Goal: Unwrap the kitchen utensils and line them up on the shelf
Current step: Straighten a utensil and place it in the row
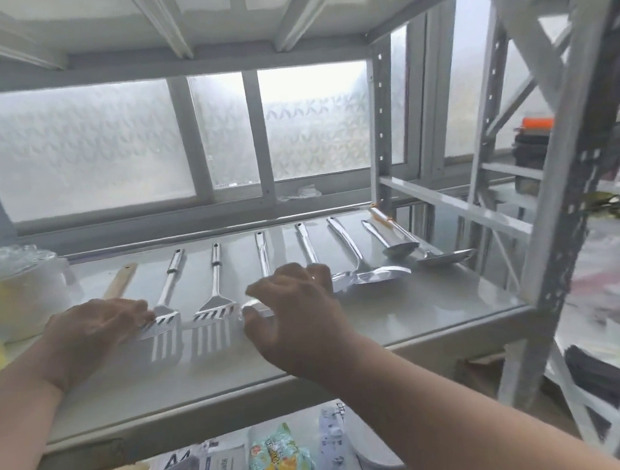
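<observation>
Several steel utensils lie in a row on the white shelf point(403, 313), handles pointing away from me. From the left: a wooden-handled tool point(121, 278), two slotted spatulas point(167, 298) point(213, 289), two utensils point(263, 252) point(306, 241) whose heads my right hand hides, then a spoon point(365, 273), a shorter spoon point(392, 244) and a ladle point(443, 257). My left hand point(94, 327) lies flat over the wooden-handled tool's head and touches the first spatula's blade. My right hand point(293, 312) hovers with fingers spread over the middle utensils, holding nothing.
A white tub covered with plastic film point(18, 289) stands at the shelf's left end. Frosted windows point(177, 134) close the back. Packets and papers point(277, 465) fill the lower shelf. A second rack point(575, 171) with dark containers stands to the right.
</observation>
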Demonstrator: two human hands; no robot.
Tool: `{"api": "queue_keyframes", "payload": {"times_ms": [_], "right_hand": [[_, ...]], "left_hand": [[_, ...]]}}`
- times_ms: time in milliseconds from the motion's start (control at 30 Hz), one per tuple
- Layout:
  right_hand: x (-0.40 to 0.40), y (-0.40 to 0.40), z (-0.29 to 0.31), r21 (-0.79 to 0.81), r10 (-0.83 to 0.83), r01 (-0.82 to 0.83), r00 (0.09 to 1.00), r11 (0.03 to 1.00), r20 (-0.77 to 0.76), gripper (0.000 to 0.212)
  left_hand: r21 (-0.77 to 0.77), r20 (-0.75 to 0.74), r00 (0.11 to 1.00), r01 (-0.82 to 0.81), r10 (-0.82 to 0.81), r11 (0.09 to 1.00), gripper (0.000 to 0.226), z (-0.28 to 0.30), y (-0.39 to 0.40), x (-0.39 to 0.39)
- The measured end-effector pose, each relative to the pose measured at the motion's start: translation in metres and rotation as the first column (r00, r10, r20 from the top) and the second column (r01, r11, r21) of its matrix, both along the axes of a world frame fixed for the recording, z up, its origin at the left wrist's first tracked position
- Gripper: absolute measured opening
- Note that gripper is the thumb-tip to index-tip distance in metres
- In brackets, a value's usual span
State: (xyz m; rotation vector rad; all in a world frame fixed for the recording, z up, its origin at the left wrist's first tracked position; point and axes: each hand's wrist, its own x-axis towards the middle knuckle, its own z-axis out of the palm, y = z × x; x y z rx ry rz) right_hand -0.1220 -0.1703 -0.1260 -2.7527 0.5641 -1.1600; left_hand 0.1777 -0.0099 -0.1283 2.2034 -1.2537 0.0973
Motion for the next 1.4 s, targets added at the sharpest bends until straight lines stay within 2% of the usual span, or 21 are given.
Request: {"api": "queue_keyframes", "payload": {"times_ms": [67,167,333,433,600,733,900,967,1100,1200,1400], "right_hand": [[-0.018,-0.014,0.003,-0.018,-0.039,0.039,0.999,0.999,0.008,0.032],[-0.044,-0.035,0.013,-0.051,-0.117,0.118,0.993,0.992,0.02,0.032],[-0.086,-0.073,0.034,-0.07,-0.232,0.237,0.969,0.969,0.082,0.029],[-0.109,-0.097,0.043,-0.047,-0.314,0.316,0.948,0.948,0.057,0.033],[-0.138,-0.122,0.045,-0.006,-0.41,0.41,0.912,0.912,0.027,0.031],[-0.154,-0.136,0.038,0.084,-0.462,0.465,0.885,0.881,-0.048,0.04],[-0.166,-0.145,0.032,0.302,-0.444,0.547,0.825,0.781,-0.35,0.062],[-0.168,-0.149,0.027,0.279,-0.439,0.564,0.804,0.777,-0.401,0.056],[-0.168,-0.154,0.025,0.208,-0.479,0.55,0.821,0.809,-0.31,0.041],[-0.167,-0.153,0.028,0.098,-0.533,0.57,0.806,0.816,-0.257,0.029],[-0.165,-0.152,0.044,-0.069,-0.609,0.605,0.784,0.793,-0.12,0.029]], "left_hand": [[-0.044,0.035,0.999,-0.002,0.004,0.999,0.073,0.01,-0.003,-0.009],[-0.087,0.084,0.995,0.069,-0.062,0.994,0.076,0.032,-0.021,-0.037],[-0.029,0.23,0.952,0.213,-0.201,0.977,0.07,0.059,-0.078,-0.111],[0.033,0.316,0.906,0.286,-0.281,0.958,0.069,0.065,-0.113,-0.155],[0.141,0.314,0.884,0.317,-0.346,0.938,0.069,0.066,-0.153,-0.205],[0.22,0.3,0.884,0.303,-0.359,0.927,0.074,0.063,-0.174,-0.228],[0.283,0.258,0.883,0.32,-0.393,0.904,0.067,0.049,-0.193,-0.248],[0.3,0.254,0.873,0.338,-0.416,0.892,0.069,0.047,-0.195,-0.256],[0.308,0.27,0.858,0.353,-0.437,0.884,0.065,0.047,-0.2,-0.267],[0.298,0.265,0.864,0.348,-0.427,0.889,0.064,0.049,-0.201,-0.268],[0.25,0.306,0.863,0.334,-0.401,0.909,0.062,0.058,-0.201,-0.255]]}}
